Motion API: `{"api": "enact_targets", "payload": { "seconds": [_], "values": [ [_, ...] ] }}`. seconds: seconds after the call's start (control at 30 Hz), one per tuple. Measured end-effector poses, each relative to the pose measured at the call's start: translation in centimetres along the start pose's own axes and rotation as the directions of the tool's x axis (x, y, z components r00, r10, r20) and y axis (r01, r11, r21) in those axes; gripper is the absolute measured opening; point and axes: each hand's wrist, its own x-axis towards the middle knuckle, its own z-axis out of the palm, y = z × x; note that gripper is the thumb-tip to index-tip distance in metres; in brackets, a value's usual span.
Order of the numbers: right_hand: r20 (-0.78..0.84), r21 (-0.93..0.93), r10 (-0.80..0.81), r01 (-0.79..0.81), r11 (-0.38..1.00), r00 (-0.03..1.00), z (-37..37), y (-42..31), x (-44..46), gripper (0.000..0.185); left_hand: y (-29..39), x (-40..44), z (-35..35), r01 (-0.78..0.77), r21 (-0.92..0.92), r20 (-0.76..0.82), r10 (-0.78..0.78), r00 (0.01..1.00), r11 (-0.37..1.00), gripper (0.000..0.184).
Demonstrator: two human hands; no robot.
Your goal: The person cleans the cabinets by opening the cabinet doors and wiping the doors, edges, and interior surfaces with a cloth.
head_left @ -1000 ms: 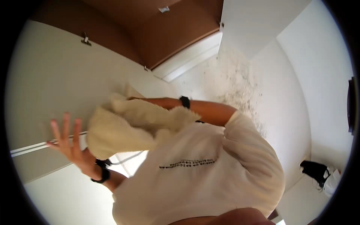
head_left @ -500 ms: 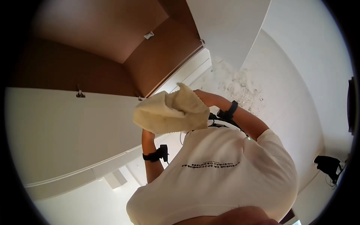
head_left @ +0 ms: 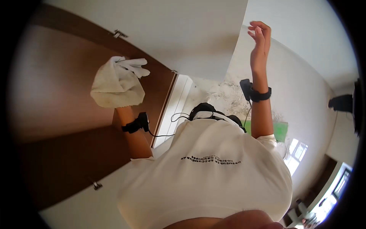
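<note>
A pale cream cloth (head_left: 118, 87) covers most of my left hand (head_left: 136, 65), whose white, apparently gloved fingers stick out at its upper right. This hand holds the cloth in front of the brown interior (head_left: 68, 72) of an open cabinet; whether the cloth touches the panel I cannot tell. My right hand (head_left: 260, 47) is bare and raised beside the edge of the white cabinet door (head_left: 187, 34). Its fingers are apart and slightly bent, holding nothing. Contact with the door is not visible.
Metal hinges (head_left: 119, 34) sit along the cabinet edge, and another white door (head_left: 87, 206) hangs lower left. Debris (head_left: 228, 93) is scattered on the pale floor beside a green patch (head_left: 281, 131). Cables run from black wrist straps (head_left: 261, 94).
My left hand has moved up and left with the cloth, into the cabinet opening. My right hand has left the cloth and risen toward the door edge. The view has shifted.
</note>
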Motion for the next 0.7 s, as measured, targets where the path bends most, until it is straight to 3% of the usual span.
{"api": "enact_targets", "payload": {
  "seconds": [0.13,0.2,0.33,0.43,0.63,0.7],
  "values": [
    [0.127,0.001,0.173,-0.174,0.985,0.977,2.3,-2.0,-1.5,0.064,2.0,6.7,0.3,-0.113,-0.070,0.102,0.120,0.987,0.991,0.039],
    [0.115,0.111,0.228,-0.241,0.964,0.967,0.4,-4.3,-4.1,0.071,4.2,6.0,0.4,-0.144,-0.108,0.145,0.159,0.977,0.984,0.039],
    [0.211,0.255,0.379,-0.425,0.869,0.901,0.6,-1.6,-2.7,0.077,2.4,8.4,1.3,-0.098,-0.134,0.259,0.131,0.957,0.986,0.039],
    [0.131,0.278,0.480,-0.497,0.822,0.868,1.1,-2.8,-2.5,0.075,2.1,8.1,2.1,-0.060,-0.153,0.357,0.112,0.927,0.986,0.040],
    [0.052,0.275,0.302,-0.304,0.912,0.952,1.4,-3.3,-6.6,0.066,1.2,4.9,5.5,0.023,-0.195,0.624,0.106,0.774,0.981,0.040],
    [-0.185,0.370,0.293,-0.210,0.905,0.938,1.8,-2.6,-7.6,0.067,0.3,2.3,8.3,0.062,-0.237,0.708,0.128,0.695,0.970,0.041]
  ]
}}
